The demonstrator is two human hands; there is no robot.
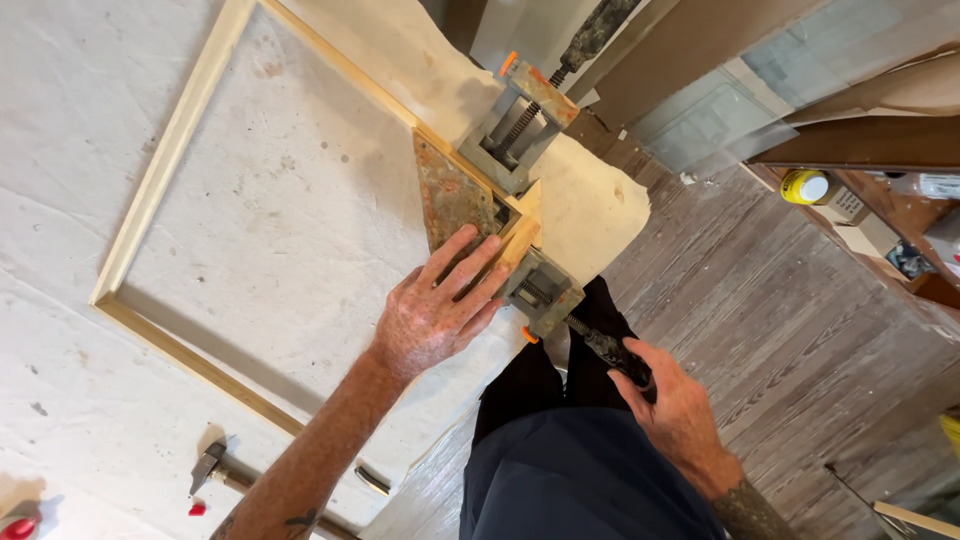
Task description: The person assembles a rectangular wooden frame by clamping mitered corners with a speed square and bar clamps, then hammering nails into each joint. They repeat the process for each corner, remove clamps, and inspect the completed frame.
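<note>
Wood-plank flooring [800,300] runs beside a pale, cloth-covered surface [60,120] on which a light wooden frame [170,150] lies flat, its near corner held in a rusty metal corner clamp [470,190]. On that clamp's triangular plate the left hand [435,310] rests palm down, fingers [470,265] spread flat and gripping nothing, while the right hand [675,410] has its fingers curled shut around the dark screw handle [610,350] sticking out from the clamp's near jaw. A hammer [215,465] lies near the surface's front edge, well apart from both hands.
</note>
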